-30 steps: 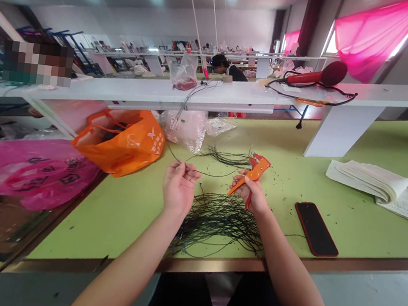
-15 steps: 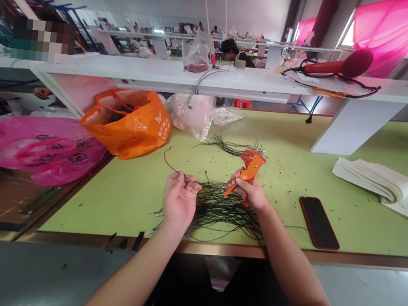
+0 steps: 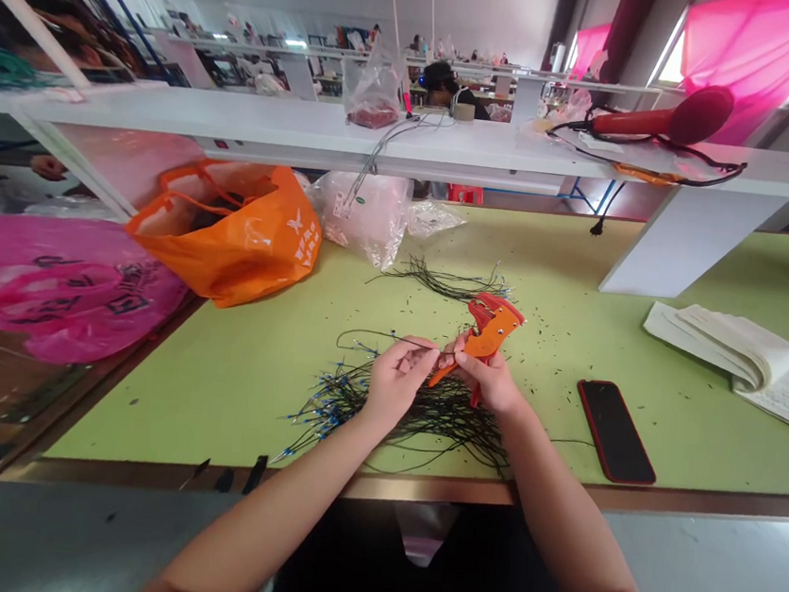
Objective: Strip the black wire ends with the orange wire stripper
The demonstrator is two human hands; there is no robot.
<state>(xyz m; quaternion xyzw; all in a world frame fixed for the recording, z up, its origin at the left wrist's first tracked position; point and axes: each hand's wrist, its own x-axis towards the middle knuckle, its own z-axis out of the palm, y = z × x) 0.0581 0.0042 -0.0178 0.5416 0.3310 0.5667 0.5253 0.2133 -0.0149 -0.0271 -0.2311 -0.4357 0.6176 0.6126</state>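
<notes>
My left hand (image 3: pixel 399 377) pinches a thin black wire (image 3: pixel 362 332) that loops out to the left. Its fingertips meet those of my right hand (image 3: pixel 489 375), which is closed round the handles of an orange and red wire stripper (image 3: pixel 494 331). The tool's head points up and away from me. Below both hands lies a large pile of black wires (image 3: pixel 452 417), many with blue ends at the left. A smaller bundle of black wires (image 3: pixel 439 280) rests behind the tool.
An orange bag (image 3: pixel 243 246), a pink bag (image 3: pixel 60 286) and clear plastic bags (image 3: pixel 368 212) are at the left and back. A phone (image 3: pixel 616 432) and a paper pad (image 3: pixel 731 344) lie to the right. A white shelf (image 3: pixel 244 117) crosses above the table, holding a red hair dryer (image 3: pixel 642 123).
My left hand has moved right, bringing the wire to my right hand. The blue wire ends at the left now show more. The view has shifted slightly.
</notes>
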